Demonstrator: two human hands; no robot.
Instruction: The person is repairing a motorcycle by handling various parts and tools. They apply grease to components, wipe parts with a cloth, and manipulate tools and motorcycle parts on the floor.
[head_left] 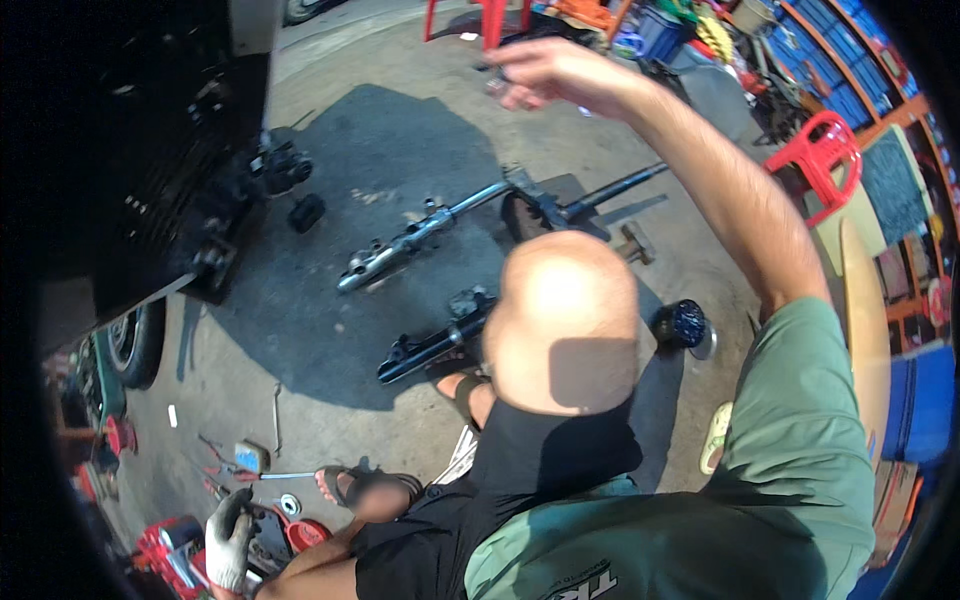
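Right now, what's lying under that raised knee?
The knee covers a black fork tube on the concrete floor; its right end and the lower leg are hidden.

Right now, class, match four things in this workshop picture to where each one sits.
Things:
1. right hand
2. silver fork tube
3. red plastic chair
4. gloved hand

Places:
A. far right, by the shelves
B. raised at the top of the view
C. bottom left, near the red tools
D. flat on the concrete floor, centre

Pairs: 1-B, 2-D, 3-A, 4-C
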